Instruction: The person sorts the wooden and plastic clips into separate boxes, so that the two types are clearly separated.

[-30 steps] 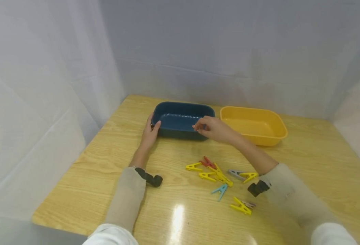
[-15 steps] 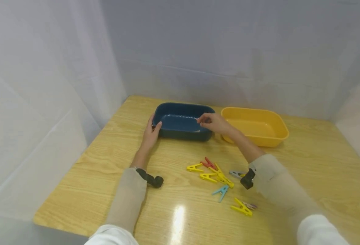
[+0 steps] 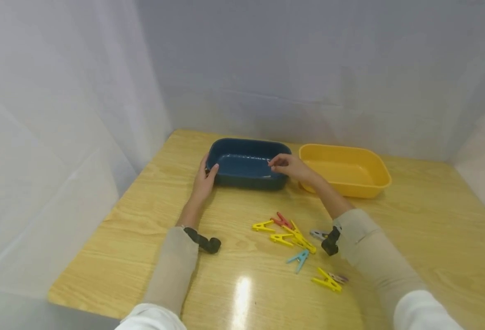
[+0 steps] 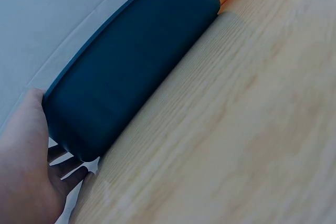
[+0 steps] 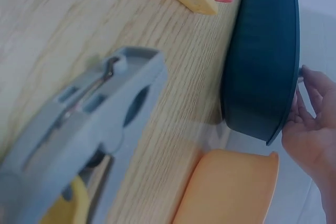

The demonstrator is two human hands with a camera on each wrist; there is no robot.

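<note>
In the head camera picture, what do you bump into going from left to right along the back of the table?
Left hand → blue tub → right hand → yellow tub.

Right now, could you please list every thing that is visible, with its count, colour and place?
blue tub: 1, dark blue, far middle of table.
yellow tub: 1, yellow, just right of the blue tub.
yellow clothespins: about 5, yellow, scattered near the table's front.
red clothespin: 1, red, in the cluster.
light blue clothespin: 1, light blue, in front of the cluster.
grey clothespin: 1, grey, by the right wrist.
table: 1, light wood.
left hand: holds the blue tub's left end.
right hand: pinches the tub's right rim.
</note>
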